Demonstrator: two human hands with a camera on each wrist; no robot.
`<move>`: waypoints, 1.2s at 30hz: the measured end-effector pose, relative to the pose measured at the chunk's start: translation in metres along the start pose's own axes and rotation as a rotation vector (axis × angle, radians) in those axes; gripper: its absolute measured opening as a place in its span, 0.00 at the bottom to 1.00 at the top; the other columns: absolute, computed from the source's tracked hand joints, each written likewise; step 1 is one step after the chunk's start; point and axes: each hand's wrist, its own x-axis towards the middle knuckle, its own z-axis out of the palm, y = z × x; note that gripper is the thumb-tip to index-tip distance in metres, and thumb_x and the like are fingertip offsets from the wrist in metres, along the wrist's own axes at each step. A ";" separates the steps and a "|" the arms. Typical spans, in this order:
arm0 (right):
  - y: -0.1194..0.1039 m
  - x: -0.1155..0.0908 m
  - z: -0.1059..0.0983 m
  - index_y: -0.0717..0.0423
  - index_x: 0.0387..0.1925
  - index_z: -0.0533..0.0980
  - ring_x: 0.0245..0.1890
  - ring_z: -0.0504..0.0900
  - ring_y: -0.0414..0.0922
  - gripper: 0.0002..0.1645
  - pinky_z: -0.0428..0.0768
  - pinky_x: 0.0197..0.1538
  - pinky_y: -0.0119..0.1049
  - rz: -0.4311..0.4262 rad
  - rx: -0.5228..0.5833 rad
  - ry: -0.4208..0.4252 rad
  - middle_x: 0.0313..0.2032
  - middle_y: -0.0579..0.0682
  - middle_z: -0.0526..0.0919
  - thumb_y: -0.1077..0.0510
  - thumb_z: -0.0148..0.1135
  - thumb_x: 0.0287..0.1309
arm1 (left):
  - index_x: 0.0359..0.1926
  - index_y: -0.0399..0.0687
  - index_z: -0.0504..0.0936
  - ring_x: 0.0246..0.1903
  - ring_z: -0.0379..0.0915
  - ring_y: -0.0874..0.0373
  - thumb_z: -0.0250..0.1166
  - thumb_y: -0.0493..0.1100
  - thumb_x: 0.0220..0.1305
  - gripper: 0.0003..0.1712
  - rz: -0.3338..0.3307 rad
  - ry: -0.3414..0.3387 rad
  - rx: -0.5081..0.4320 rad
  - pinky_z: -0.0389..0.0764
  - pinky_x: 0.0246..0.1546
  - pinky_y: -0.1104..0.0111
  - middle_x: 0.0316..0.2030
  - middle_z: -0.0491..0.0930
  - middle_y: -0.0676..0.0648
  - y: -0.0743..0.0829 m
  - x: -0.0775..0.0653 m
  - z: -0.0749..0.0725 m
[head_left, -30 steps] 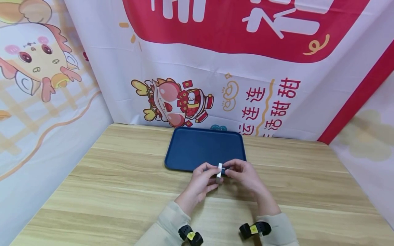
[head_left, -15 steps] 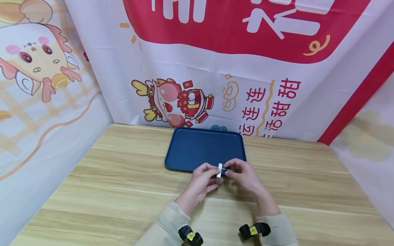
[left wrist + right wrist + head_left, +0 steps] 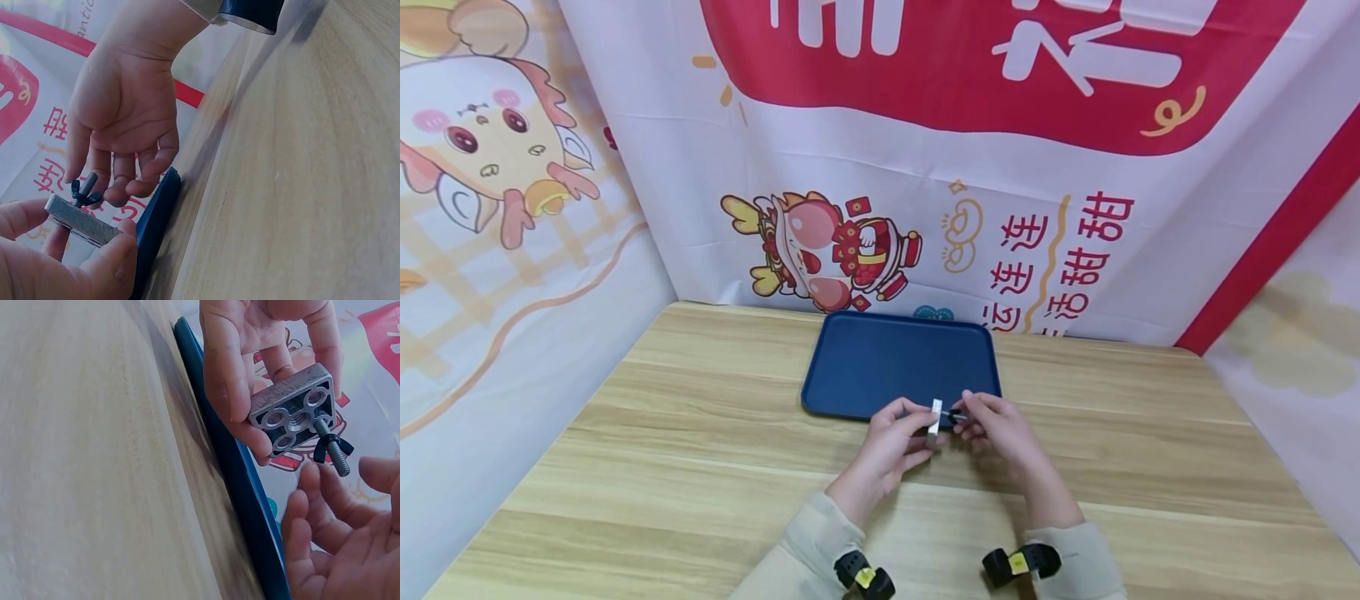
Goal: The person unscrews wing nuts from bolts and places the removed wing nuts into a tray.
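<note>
My left hand [image 3: 886, 446] grips a small square metal block [image 3: 291, 389] by its edges, between thumb and fingers. Round recessed holes show on the block's face in the right wrist view. From one corner hole a threaded bolt [image 3: 339, 461] sticks out, with a black wing nut [image 3: 320, 450] partway along it. Around the bolt's free end is my right hand [image 3: 1006, 429], its fingers loosely bent and the thumb spread away. Its fingertips [image 3: 310, 475] are right beside the wing nut, with a small gap between thumb and nut.
A dark blue tray [image 3: 895, 358] lies on the wooden table [image 3: 700, 450] just beyond the hands, its near edge partly behind them. A printed cloth [image 3: 865, 142] hangs behind the table. Each wrist wears a black strap [image 3: 865, 573] with a camera.
My right hand's fingers pinched at the wing nut before; now they have loosened and shifted around it. The left hand and block have stayed in place.
</note>
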 end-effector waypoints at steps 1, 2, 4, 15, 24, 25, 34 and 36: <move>0.000 0.000 0.000 0.65 0.47 0.77 0.32 0.79 0.42 0.24 0.79 0.40 0.35 0.004 -0.004 -0.025 0.31 0.48 0.82 0.47 0.47 0.76 | 0.40 0.48 0.77 0.35 0.85 0.56 0.66 0.43 0.66 0.06 0.002 0.000 0.000 0.81 0.51 0.52 0.50 0.84 0.38 0.000 0.000 0.000; 0.001 0.000 0.000 0.64 0.47 0.77 0.32 0.78 0.42 0.24 0.79 0.39 0.34 0.012 -0.005 -0.043 0.30 0.48 0.82 0.46 0.47 0.76 | 0.40 0.49 0.77 0.34 0.85 0.57 0.66 0.43 0.66 0.06 0.003 0.000 0.000 0.81 0.51 0.52 0.50 0.84 0.39 0.000 0.000 0.000; 0.001 -0.001 0.000 0.64 0.46 0.77 0.31 0.78 0.42 0.23 0.79 0.39 0.33 0.011 -0.004 -0.078 0.29 0.48 0.81 0.47 0.48 0.76 | 0.39 0.49 0.77 0.32 0.84 0.58 0.66 0.43 0.66 0.06 0.004 0.000 -0.002 0.81 0.51 0.52 0.51 0.83 0.39 0.000 -0.001 0.000; 0.002 -0.001 -0.004 0.68 0.50 0.78 0.36 0.80 0.42 0.21 0.81 0.45 0.34 -0.019 -0.006 -0.125 0.32 0.47 0.83 0.53 0.53 0.73 | 0.40 0.48 0.77 0.33 0.85 0.58 0.66 0.43 0.66 0.06 0.002 0.004 -0.015 0.82 0.50 0.53 0.49 0.84 0.39 0.000 -0.002 0.000; 0.005 0.001 -0.008 0.69 0.54 0.75 0.42 0.83 0.43 0.16 0.83 0.52 0.40 -0.129 -0.038 -0.177 0.43 0.53 0.84 0.63 0.57 0.68 | 0.41 0.48 0.77 0.33 0.84 0.58 0.66 0.42 0.66 0.06 -0.004 -0.004 -0.020 0.82 0.49 0.54 0.45 0.85 0.44 0.001 -0.003 0.001; 0.005 0.001 -0.008 0.68 0.54 0.74 0.42 0.83 0.43 0.16 0.83 0.52 0.40 -0.138 -0.045 -0.184 0.43 0.54 0.84 0.63 0.58 0.68 | 0.41 0.48 0.77 0.33 0.84 0.58 0.66 0.42 0.66 0.07 -0.004 -0.004 -0.020 0.82 0.50 0.53 0.45 0.85 0.44 0.001 -0.003 0.001; 0.004 0.000 -0.006 0.64 0.51 0.75 0.40 0.77 0.47 0.14 0.76 0.45 0.38 -0.173 -0.112 -0.178 0.41 0.55 0.82 0.68 0.59 0.64 | 0.40 0.48 0.77 0.33 0.84 0.58 0.66 0.42 0.66 0.06 -0.007 -0.002 -0.021 0.82 0.48 0.56 0.45 0.84 0.43 0.000 -0.001 0.000; 0.003 -0.001 -0.006 0.65 0.51 0.75 0.39 0.76 0.46 0.14 0.76 0.44 0.37 -0.184 -0.119 -0.178 0.41 0.56 0.81 0.68 0.59 0.64 | 0.40 0.49 0.77 0.33 0.84 0.58 0.66 0.42 0.66 0.06 -0.008 -0.005 -0.018 0.82 0.48 0.56 0.45 0.84 0.43 0.000 -0.001 0.000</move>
